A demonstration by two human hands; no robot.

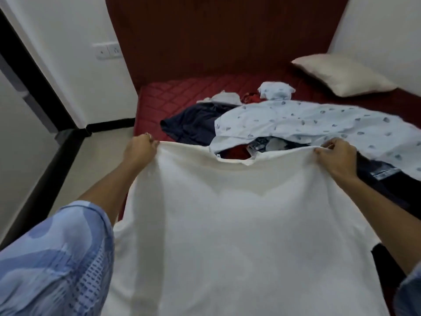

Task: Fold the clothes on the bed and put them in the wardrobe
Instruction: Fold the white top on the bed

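While the white T-shirt (239, 224) hangs stretched between both hands, its position decides the next move: it is held up in front of the person, its top edge running from 9 to 3 o'clock and its long axis falling straight toward 6 o'clock, down to the person's body. The left hand (139, 149) pinches the shoulder corner at the 9 o'clock end, fingers curled around the cloth; the right hand (335, 156) pinches the other shoulder corner at the 3 o'clock end in the same way. The neck opening sits about midway between them, so neither hand is nearer to the middle. Beyond the shirt, toward 12 o'clock, the red quilted mattress (164, 99) carries the unfolded pile: a pale blue patterned shirt (307, 119) toward 1 o'clock, a dark navy garment (196, 124) toward 11 o'clock, and a cream pillow (341, 74) farther at 2 o'clock. I judge that the folding has hardly begun, and that the shirt must first be laid flat. The wardrobe is not in view.
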